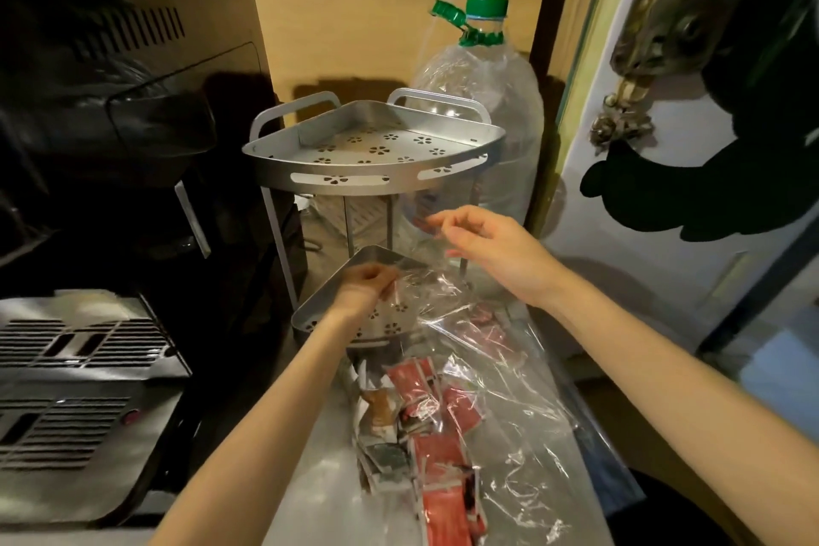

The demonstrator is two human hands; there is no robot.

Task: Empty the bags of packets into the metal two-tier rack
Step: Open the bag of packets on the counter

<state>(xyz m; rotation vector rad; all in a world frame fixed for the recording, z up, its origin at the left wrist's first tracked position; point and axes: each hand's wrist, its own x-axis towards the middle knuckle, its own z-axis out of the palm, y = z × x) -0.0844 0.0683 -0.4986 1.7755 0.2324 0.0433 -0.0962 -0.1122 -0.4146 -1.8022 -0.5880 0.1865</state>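
The metal two-tier rack (270, 149) stands at centre, its upper tray bare and perforated with flower holes. Over the lower tray (310, 306), my left hand (365, 282) pinches the edge of a clear plastic bag (501, 372). My right hand (483, 242) pinches the bag's other edge, higher and to the right. The bag trails toward me across the counter. Several red and white packets (436, 417) lie inside its near end.
A large empty clear bottle with a green cap (485, 71) stands right behind the rack. Black appliances (111, 146) and a vented black unit (75, 368) crowd the left. A white door (664, 213) with dark cloth hanging on it closes off the right.
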